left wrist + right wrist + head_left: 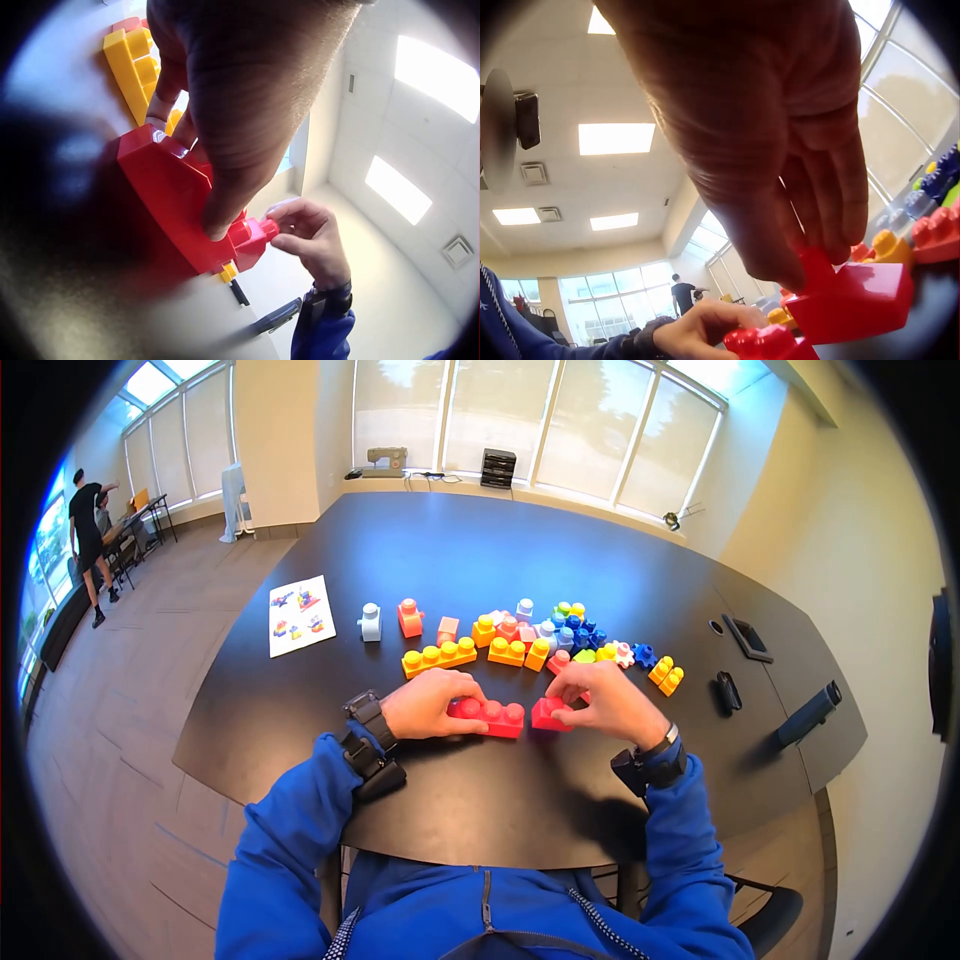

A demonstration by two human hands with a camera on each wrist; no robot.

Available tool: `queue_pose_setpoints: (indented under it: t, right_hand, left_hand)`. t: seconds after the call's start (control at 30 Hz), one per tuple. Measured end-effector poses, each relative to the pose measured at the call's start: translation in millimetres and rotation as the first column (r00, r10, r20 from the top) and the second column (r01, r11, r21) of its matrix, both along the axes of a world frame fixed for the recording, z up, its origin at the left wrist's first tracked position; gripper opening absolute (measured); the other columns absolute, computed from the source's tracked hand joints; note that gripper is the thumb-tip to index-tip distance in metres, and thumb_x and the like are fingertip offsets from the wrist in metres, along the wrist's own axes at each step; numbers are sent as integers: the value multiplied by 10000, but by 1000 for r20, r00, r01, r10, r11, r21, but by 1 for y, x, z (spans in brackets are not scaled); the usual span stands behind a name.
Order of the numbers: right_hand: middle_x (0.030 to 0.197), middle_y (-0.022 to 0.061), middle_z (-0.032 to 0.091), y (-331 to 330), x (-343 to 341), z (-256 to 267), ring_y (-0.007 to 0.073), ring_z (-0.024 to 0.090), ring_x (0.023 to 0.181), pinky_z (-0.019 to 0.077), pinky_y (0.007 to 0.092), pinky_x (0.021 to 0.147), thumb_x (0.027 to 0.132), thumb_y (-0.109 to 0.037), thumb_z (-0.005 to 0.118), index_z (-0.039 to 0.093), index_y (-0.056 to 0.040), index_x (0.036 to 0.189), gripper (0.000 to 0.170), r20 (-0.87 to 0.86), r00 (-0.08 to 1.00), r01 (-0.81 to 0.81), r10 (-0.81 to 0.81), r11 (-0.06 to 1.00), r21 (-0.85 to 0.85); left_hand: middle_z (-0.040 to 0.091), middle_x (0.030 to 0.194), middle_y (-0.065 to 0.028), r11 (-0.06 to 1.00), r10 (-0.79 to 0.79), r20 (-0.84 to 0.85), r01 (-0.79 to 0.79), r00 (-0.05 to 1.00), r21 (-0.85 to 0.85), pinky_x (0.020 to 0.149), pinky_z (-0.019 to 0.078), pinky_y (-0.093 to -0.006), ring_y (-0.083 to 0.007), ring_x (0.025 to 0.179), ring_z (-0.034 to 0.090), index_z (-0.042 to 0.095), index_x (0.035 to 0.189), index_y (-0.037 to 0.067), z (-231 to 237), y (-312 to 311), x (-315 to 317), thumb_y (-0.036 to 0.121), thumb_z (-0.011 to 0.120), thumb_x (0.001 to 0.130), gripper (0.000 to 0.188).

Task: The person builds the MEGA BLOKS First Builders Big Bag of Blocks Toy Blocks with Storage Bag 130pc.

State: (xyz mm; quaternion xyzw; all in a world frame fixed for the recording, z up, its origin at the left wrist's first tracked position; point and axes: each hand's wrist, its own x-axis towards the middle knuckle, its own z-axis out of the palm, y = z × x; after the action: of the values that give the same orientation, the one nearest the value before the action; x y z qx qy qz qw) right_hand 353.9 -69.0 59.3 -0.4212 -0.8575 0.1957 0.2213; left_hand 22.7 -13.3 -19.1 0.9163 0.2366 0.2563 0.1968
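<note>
Centre of frame: my left hand (432, 704) grips one long red block (503, 726), my right hand (608, 702) pinches one smaller red block (545, 717), liable to drop should fingers loosen.

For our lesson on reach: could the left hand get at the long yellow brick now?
Probably yes: the long yellow brick lies just beyond the left hand, nothing visible between them. That hand grips the long red brick, though, and would likely need to release it first.
</note>
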Motion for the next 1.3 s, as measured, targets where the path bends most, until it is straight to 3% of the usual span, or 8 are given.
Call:
queue_pose_setpoints:
  t: [0.17, 0.3, 0.4, 0.47, 0.57, 0.63, 0.83, 1.3]
  right_hand:
    - [974, 93, 810, 1, -14, -23, 210, 789, 916, 622, 346, 881, 897, -98, 882, 808, -39, 1055, 185, 32, 998, -49, 48, 998, 30]
    - [1015, 91, 813, -1, -10, -26, 203, 790, 944, 619, 352, 882, 903, -168, 924, 796, -34, 1148, 307, 14, 999, -44, 45, 999, -6]
    - [1053, 92, 814, 1, -2, -33, 213, 789, 989, 615, 365, 890, 897, -230, 953, 783, -30, 1215, 413, -18, 998, -51, 52, 998, 24]
    - [1074, 95, 814, 1, 1, -34, 221, 787, 1015, 614, 376, 897, 890, -262, 968, 775, -25, 1248, 470, 5, 999, -42, 41, 997, 61]
    - [1092, 113, 797, -2, 4, -35, 248, 776, 1036, 607, 401, 919, 867, -289, 984, 782, -15, 1241, 506, 68, 998, -15, 17, 1000, -22]
    - [1084, 149, 778, 4, 4, -46, 297, 765, 1002, 598, 418, 924, 860, -310, 980, 780, 10, 1237, 533, 132, 990, -31, 40, 997, -72]
    - [1024, 149, 725, 9, 4, -68, 325, 716, 943, 570, 430, 842, 894, -315, 941, 770, 14, 1201, 482, 109, 990, -94, 84, 992, 85]
    - [1076, 181, 735, 3, -8, -64, 390, 718, 1048, 576, 476, 920, 856, -280, 928, 765, -11, 1142, 425, 73, 993, -98, 98, 995, 2]
  left_hand:
    - [763, 1006, -133, 1000, -11, 15, 11, 1000, 2, 855, 579, -441, -331, 971, 751, 818, 1140, 51, 3, -1, 0, 389, 933, 947, 405]
    - [773, 1021, -125, 1000, 3, -35, -4, 999, -30, 865, 585, -430, -318, 979, 751, 821, 1177, 55, 5, -2, 2, 389, 958, 925, 440]
    - [787, 1044, -103, 996, -8, 74, 1, 997, 92, 874, 597, -400, -281, 985, 752, 822, 1203, 58, 15, -7, -1, 416, 1013, 855, 534]
    - [792, 1081, -96, 993, 109, 119, -112, 987, 23, 932, 608, -427, -294, 1019, 759, 814, 1167, 60, 34, -13, -5, 491, 1026, 806, 601]
    - [792, 1075, -99, 990, 87, 17, -85, 996, -108, 892, 614, -411, -266, 1015, 759, 816, 1182, 61, 37, -6, -17, 502, 1042, 771, 644]
    - [794, 1054, -102, 996, 64, -15, -65, 998, -67, 853, 618, -400, -257, 998, 764, 815, 1208, 56, 32, -3, -17, 485, 1031, 794, 634]
    - [791, 983, -104, 999, 22, -129, -28, 991, -42, 794, 596, -389, -270, 903, 757, 845, 1117, 57, 22, -1, -16, 385, 992, 845, 451]
    - [789, 952, -85, 989, -16, -119, -2, 993, -149, 815, 600, -378, -255, 881, 755, 845, 1076, 62, 22, -6, -12, 389, 997, 826, 439]
